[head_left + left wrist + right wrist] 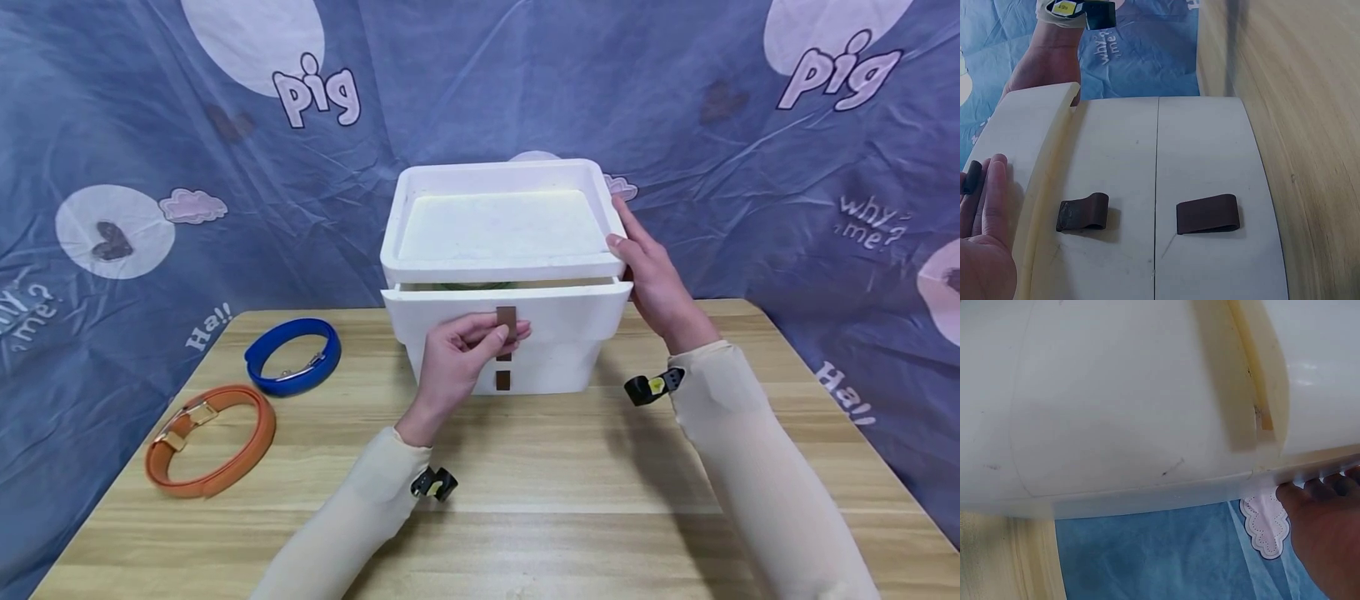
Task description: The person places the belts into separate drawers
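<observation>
A white drawer box with a recessed top stands at the back of the table. Its top drawer is pulled out a little, and a bit of something green shows in the gap. My left hand pinches the brown pull tab on that drawer between thumb and fingers. With thumb and fingers at the upper right edge, my right hand holds the box by its side. Two lower brown tabs show on the drawer fronts below. The rest of the drawer's inside is hidden.
To the left on the wooden table lie a coiled blue belt and, nearer, a coiled orange belt with a gold-coloured buckle. A blue printed cloth hangs behind and along both sides.
</observation>
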Demonstrator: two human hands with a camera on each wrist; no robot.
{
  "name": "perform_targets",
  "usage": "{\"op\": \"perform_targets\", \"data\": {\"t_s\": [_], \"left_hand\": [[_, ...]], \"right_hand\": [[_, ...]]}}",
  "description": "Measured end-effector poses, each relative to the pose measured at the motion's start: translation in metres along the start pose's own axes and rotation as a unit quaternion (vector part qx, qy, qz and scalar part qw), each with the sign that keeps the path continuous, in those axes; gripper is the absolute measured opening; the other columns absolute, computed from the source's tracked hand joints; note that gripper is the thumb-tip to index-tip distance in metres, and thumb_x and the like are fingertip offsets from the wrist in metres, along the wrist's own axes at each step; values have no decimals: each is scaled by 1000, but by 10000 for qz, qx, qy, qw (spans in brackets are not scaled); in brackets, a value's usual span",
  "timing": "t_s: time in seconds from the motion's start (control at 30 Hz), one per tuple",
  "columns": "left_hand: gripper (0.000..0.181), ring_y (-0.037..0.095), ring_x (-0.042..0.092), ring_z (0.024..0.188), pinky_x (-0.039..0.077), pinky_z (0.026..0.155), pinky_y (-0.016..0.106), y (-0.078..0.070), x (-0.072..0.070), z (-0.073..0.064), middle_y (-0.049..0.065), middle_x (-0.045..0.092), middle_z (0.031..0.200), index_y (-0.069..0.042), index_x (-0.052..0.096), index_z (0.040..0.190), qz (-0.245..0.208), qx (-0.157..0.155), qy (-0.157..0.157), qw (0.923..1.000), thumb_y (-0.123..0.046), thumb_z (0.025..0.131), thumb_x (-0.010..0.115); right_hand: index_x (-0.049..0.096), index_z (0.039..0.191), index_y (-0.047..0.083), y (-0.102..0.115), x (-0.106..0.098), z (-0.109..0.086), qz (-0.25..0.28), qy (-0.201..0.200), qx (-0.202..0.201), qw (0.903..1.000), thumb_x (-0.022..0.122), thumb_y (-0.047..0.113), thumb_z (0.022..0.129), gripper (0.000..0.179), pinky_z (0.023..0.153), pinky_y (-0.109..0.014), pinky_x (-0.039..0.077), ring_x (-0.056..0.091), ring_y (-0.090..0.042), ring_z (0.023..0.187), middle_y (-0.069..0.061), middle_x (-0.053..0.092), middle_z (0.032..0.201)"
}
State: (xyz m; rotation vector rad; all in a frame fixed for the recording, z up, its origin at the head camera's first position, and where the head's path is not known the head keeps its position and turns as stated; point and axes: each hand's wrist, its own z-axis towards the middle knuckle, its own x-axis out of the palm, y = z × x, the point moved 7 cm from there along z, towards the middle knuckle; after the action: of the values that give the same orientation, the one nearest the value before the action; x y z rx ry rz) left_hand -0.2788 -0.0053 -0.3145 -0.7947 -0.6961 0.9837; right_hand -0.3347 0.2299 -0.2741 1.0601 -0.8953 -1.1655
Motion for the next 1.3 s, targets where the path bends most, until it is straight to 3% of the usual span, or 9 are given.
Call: {"op": "perform_targets", "data": {"t_s": [0.5, 0.67, 0.97, 1.13, 1.3], "left_hand": [[18, 37, 68, 97, 59, 84, 45, 3, 0, 2, 25, 69, 104, 16, 64, 110, -196, 45, 5, 9998, 7, 94, 60], [18, 37, 69, 97, 59, 84, 45, 4, -2, 4, 24, 69, 103, 16, 64, 109, -181, 58, -23, 9998, 7, 94, 61], [19, 38, 68, 98, 59, 84, 46, 6, 0, 6, 25, 69, 104, 16, 64, 110, -286, 50, -21, 9996, 7, 94, 61], [19, 37, 68, 97, 59, 84, 45, 8, 0, 7, 24, 70, 103, 15, 64, 110, -269, 32, -56, 9996, 6, 94, 61], [19, 37, 68, 97, 59, 84, 45, 7, -1, 7, 24, 69, 103, 15, 64, 110, -250, 88, -63, 9996, 6, 94, 61]], "right_hand": [[15, 158, 31, 1, 1, 0, -74, 9, 3, 10000, 42, 26, 105, 59, 87, -24, 51, 37, -30, 132, -1, 16, 162], [14, 158, 30, 1, 2, 1, -142, 25, 20, 9999, 42, 26, 105, 60, 93, -26, 48, 32, -30, 136, 2, 15, 162], [13, 158, 29, 4, 2, 0, -63, 22, 26, 10000, 42, 25, 105, 60, 111, -43, 34, 27, -28, 140, 5, 12, 162], [13, 159, 28, 4, 1, 0, -65, 11, -33, 10000, 42, 23, 105, 61, 115, -45, 28, 23, -26, 142, 6, 11, 163], [14, 158, 28, 3, 1, 1, -52, 19, -64, 10000, 43, 23, 105, 61, 114, -41, 30, 23, -25, 142, 5, 12, 162]]}}
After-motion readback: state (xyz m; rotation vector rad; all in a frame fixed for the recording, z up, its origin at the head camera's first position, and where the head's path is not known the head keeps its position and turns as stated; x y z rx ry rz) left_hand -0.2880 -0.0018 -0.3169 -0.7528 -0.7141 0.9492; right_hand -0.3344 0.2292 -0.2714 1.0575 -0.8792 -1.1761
